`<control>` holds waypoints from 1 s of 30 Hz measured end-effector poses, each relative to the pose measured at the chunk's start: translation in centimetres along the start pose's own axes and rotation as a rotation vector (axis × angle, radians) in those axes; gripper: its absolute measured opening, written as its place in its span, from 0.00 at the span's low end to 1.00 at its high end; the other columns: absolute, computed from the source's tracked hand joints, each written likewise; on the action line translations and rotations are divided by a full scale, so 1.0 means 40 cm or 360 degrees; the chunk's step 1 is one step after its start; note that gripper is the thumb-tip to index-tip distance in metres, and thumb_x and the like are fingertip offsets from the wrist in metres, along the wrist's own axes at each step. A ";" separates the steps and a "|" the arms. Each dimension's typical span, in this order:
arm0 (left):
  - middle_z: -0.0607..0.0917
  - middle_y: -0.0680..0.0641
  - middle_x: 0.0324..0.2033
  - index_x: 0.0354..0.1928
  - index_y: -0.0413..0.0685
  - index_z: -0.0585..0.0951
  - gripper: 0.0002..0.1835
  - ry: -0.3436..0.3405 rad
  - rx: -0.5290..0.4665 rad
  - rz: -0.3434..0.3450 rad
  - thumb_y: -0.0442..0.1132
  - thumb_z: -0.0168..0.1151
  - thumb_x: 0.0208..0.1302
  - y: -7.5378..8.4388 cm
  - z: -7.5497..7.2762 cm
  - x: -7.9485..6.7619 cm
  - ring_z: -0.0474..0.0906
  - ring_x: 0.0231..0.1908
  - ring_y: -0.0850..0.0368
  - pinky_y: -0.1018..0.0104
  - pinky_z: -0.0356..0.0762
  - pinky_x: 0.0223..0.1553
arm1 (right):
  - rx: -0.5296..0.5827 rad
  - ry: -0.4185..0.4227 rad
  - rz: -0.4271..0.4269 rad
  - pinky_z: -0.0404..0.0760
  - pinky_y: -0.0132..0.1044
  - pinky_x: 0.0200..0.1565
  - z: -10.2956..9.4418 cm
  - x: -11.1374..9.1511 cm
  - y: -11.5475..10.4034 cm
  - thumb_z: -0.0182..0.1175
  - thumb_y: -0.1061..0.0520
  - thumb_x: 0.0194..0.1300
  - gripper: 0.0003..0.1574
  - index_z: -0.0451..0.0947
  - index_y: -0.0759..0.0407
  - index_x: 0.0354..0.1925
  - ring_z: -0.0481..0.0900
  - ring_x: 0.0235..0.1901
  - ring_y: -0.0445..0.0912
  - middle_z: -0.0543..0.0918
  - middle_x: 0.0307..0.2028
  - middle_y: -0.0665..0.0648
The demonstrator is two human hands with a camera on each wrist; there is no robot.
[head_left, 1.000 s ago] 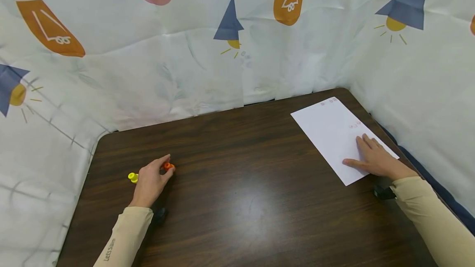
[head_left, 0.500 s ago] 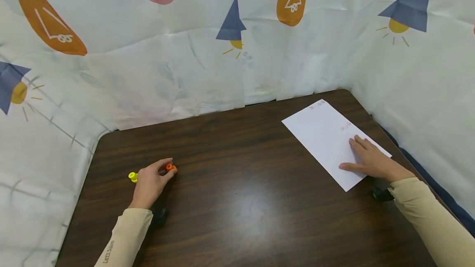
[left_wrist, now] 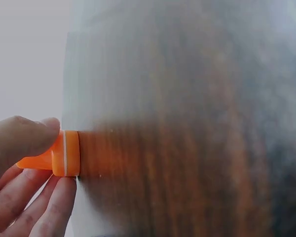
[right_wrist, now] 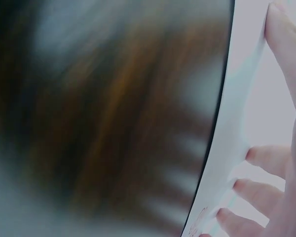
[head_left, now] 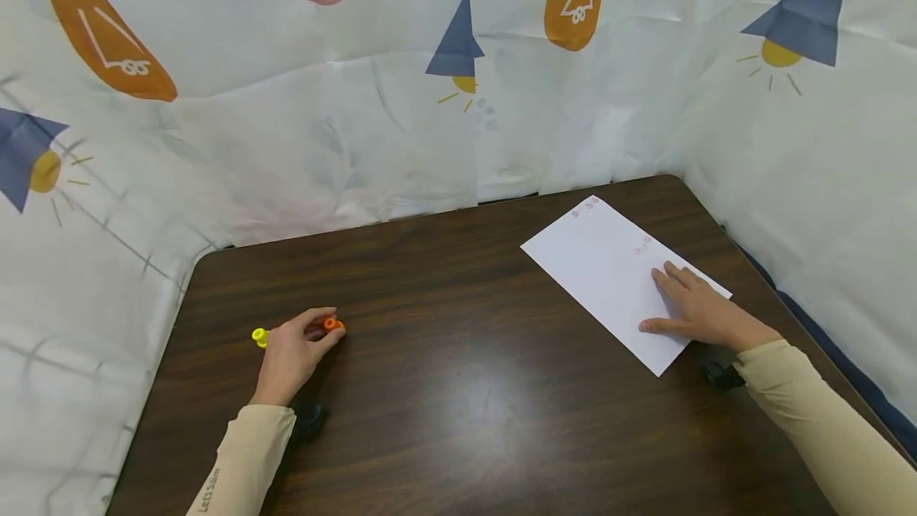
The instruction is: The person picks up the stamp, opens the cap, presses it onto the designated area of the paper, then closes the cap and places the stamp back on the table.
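Note:
At the left of the table, my left hand [head_left: 290, 357] pinches a small orange stamp [head_left: 332, 325] between thumb and fingers. The left wrist view shows this stamp [left_wrist: 66, 153] with a narrow handle and a wider round base crossed by a pale line; the base stands on the table. Just left of that hand is a yellow stamp [head_left: 260, 336], partly hidden behind it. My right hand [head_left: 698, 313] rests with spread fingers on a white sheet of paper [head_left: 595, 269], which bears small reddish printed marks along its far and right parts. In the right wrist view, fingertips [right_wrist: 259, 154] touch the paper.
The dark wood-grain table [head_left: 444, 325] stretches between the two hands. A white patterned curtain [head_left: 344, 126] hangs along its back and both sides. The table's right edge runs close beside the right forearm.
The paper has slid left and slightly toward me, with my right hand moving along on it. The left hand stays around the orange stamp, almost unmoved. The head view has shifted a little.

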State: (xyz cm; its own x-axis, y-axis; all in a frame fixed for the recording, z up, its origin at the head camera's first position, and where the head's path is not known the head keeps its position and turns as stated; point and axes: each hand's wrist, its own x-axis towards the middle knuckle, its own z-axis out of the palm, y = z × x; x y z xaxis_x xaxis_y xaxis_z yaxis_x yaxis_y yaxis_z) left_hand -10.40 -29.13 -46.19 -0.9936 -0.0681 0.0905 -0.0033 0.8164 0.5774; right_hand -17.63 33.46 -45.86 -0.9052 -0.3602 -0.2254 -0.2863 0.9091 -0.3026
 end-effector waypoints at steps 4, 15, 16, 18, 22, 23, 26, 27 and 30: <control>0.89 0.35 0.50 0.58 0.42 0.84 0.21 -0.0028 -0.0049 -0.0040 0.41 0.73 0.65 0.005 0.003 0.000 0.89 0.49 0.39 0.44 0.86 0.53 | -0.0020 0.0009 -0.0040 0.59 0.75 0.72 0.003 0.010 -0.018 0.71 0.28 0.58 0.71 0.56 0.74 0.76 0.53 0.75 0.78 0.54 0.76 0.82; 0.91 0.39 0.47 0.50 0.47 0.82 0.18 0.0024 -0.0171 -0.0084 0.44 0.75 0.63 0.021 0.003 -0.012 0.90 0.47 0.43 0.50 0.88 0.51 | -0.0052 0.0042 -0.0194 0.64 0.71 0.72 0.011 0.033 -0.071 0.71 0.30 0.58 0.67 0.58 0.70 0.76 0.57 0.75 0.75 0.57 0.77 0.79; 0.91 0.39 0.47 0.50 0.47 0.82 0.18 0.0028 -0.0178 -0.0085 0.45 0.75 0.63 0.022 0.003 -0.013 0.90 0.47 0.43 0.50 0.88 0.51 | -0.0052 0.0040 -0.0199 0.64 0.71 0.72 0.012 0.036 -0.074 0.71 0.30 0.58 0.67 0.58 0.70 0.77 0.57 0.75 0.75 0.57 0.77 0.79; 0.91 0.40 0.47 0.49 0.48 0.83 0.18 0.0033 -0.0198 -0.0083 0.46 0.76 0.62 0.025 0.003 -0.016 0.90 0.47 0.44 0.51 0.88 0.51 | -0.0059 0.0038 -0.0214 0.64 0.71 0.72 0.013 0.040 -0.081 0.71 0.30 0.58 0.67 0.59 0.70 0.77 0.57 0.75 0.75 0.57 0.77 0.78; 0.91 0.42 0.47 0.48 0.50 0.84 0.17 0.0039 -0.0245 -0.0065 0.48 0.76 0.61 0.029 0.004 -0.018 0.90 0.47 0.47 0.56 0.89 0.51 | -0.0059 0.0023 -0.0223 0.64 0.71 0.72 0.015 0.051 -0.095 0.72 0.30 0.57 0.68 0.58 0.69 0.77 0.56 0.76 0.75 0.57 0.77 0.77; 0.91 0.43 0.47 0.48 0.50 0.84 0.17 0.0043 -0.0254 -0.0059 0.48 0.76 0.61 0.030 0.005 -0.018 0.90 0.47 0.47 0.60 0.89 0.51 | -0.0062 0.0022 -0.0231 0.65 0.71 0.72 0.015 0.054 -0.100 0.72 0.29 0.56 0.68 0.58 0.68 0.77 0.56 0.75 0.75 0.57 0.77 0.77; 0.91 0.45 0.46 0.48 0.52 0.85 0.17 0.0056 -0.0275 -0.0045 0.48 0.77 0.60 0.034 0.006 -0.019 0.90 0.47 0.49 0.73 0.88 0.49 | -0.0065 0.0011 -0.0248 0.65 0.70 0.72 0.017 0.064 -0.112 0.72 0.29 0.56 0.68 0.58 0.68 0.78 0.56 0.76 0.74 0.57 0.78 0.76; 0.91 0.46 0.46 0.47 0.52 0.85 0.17 0.0061 -0.0279 -0.0040 0.49 0.77 0.60 0.035 0.007 -0.019 0.90 0.47 0.49 0.75 0.87 0.49 | -0.0068 0.0007 -0.0255 0.65 0.70 0.73 0.017 0.067 -0.116 0.72 0.29 0.56 0.68 0.58 0.68 0.78 0.56 0.76 0.74 0.57 0.78 0.76; 0.91 0.47 0.46 0.48 0.52 0.86 0.17 0.0074 -0.0295 -0.0023 0.48 0.77 0.59 0.037 0.010 -0.021 0.89 0.48 0.50 0.71 0.88 0.51 | -0.0071 0.0004 -0.0276 0.64 0.70 0.73 0.018 0.076 -0.130 0.72 0.29 0.56 0.68 0.58 0.67 0.78 0.56 0.76 0.74 0.57 0.78 0.76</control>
State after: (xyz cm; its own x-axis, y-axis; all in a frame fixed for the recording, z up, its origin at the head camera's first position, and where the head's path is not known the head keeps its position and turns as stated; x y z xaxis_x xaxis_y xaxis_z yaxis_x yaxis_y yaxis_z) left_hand -9.63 -27.63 -45.71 -0.9873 -0.1088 0.1159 0.0076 0.6960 0.7180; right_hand -18.66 27.48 -45.65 -0.8418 -0.5120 -0.1712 -0.4519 0.8418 -0.2952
